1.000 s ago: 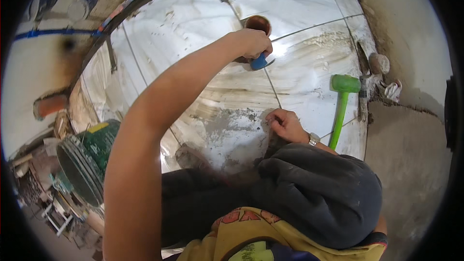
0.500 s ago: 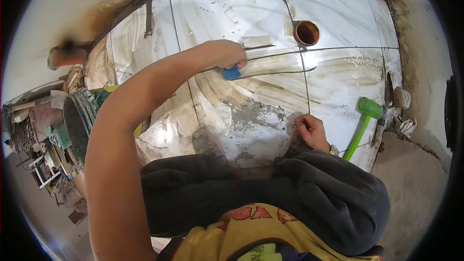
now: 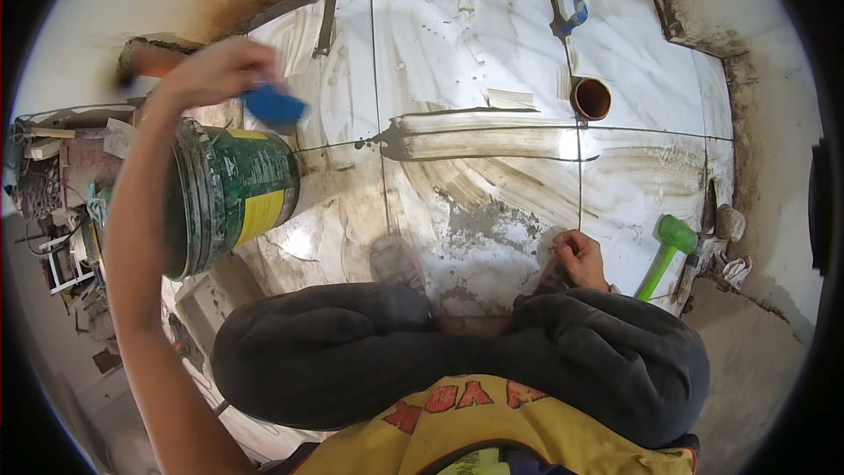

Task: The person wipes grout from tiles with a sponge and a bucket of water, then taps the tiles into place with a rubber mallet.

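My left hand [image 3: 220, 70] grips a flat blue scraper [image 3: 275, 107], raised above the tiled floor at the left; both are smeared by motion. Under my left arm and close to the scraper is a green bucket [image 3: 255, 185] with a yellow patch, its ribbed rim toward the left. Dark wet streaks of slurry [image 3: 475, 142] run across the white tiles [image 3: 440, 44], along a joint. My right hand [image 3: 582, 262] rests by my right knee with its fingers curled in, and no object shows in it.
A green rubber mallet [image 3: 675, 233] lies to the right of my right hand. An open brown pipe [image 3: 592, 98] stands up from the tiles. Blue pipes [image 3: 576, 4] run along the far wall. Mixed scrap [image 3: 66, 211] is piled at the far left.
My left hand has lifted off the tiles and swung left with the scraper, toward the bucket. A dark band of slurry now shows where it was. My right hand stays by the knee.
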### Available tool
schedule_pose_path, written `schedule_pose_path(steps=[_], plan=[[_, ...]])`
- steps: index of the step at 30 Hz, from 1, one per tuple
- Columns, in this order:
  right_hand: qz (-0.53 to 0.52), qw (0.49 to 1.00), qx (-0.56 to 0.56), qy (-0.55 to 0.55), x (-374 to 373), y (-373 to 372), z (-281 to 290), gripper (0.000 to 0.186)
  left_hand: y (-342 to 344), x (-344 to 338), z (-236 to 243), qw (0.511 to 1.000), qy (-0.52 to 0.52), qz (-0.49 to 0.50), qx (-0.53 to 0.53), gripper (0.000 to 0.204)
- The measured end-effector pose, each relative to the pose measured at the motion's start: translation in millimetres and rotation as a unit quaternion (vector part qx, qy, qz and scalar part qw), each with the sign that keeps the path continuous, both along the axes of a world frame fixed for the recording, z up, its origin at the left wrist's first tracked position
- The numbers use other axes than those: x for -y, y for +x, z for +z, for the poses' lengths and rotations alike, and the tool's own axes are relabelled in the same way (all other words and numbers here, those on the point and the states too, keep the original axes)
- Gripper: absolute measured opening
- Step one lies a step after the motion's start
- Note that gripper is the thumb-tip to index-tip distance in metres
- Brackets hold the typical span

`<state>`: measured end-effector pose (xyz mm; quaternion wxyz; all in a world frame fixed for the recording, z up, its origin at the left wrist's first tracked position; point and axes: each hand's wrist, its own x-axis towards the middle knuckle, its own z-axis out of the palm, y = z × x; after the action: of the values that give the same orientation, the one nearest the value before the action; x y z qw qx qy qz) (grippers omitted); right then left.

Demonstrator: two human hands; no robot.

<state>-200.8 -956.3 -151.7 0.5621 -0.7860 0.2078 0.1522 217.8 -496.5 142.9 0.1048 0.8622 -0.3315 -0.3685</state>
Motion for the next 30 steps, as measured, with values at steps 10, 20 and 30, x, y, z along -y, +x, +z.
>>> schedule_pose_path(steps=[10, 20, 30], plan=[[-0.029, 0.973, -0.067, 0.218, -16, 20, 28, 0.016, -89, -496, 14, 0.911, 0.013, 0.384, 0.152, 0.037], [-0.093, 0.972, -0.113, 0.183, -10, -19, 29, 0.017, -149, -383, -194, 0.837, -0.087, 0.537, 0.065, 0.032], [-0.135, 0.962, -0.12, 0.206, -13, -9, 31, 0.014, -187, -306, -155, 0.804, -0.133, 0.576, 0.055, 0.03]])
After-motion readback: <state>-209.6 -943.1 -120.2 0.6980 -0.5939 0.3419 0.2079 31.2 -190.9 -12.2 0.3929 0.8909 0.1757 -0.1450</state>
